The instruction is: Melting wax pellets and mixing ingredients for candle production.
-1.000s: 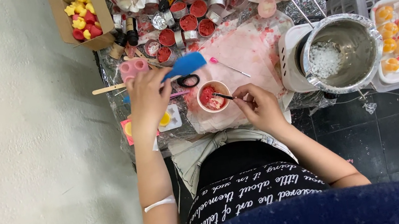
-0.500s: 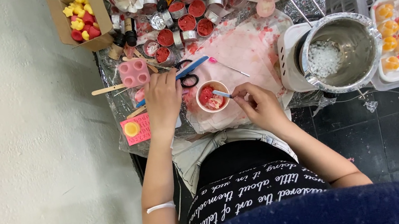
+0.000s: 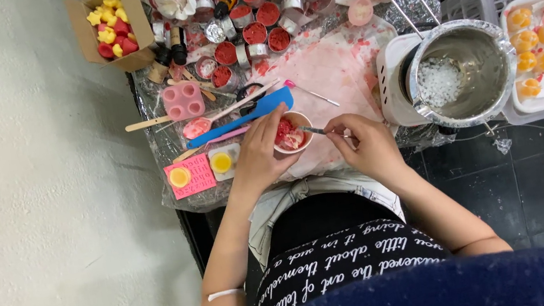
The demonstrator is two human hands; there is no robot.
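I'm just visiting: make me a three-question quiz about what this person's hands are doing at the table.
1. True or false: the left hand steadies the small cup of red material.
2. What does the right hand hold? A) a thin metal tool B) blue scissors C) a wooden stick
3. Fill in: the steel pot of white granules stands to the person's ____.

Key
1. True.
2. A: the thin metal tool reaches into the cup.
3. Right.
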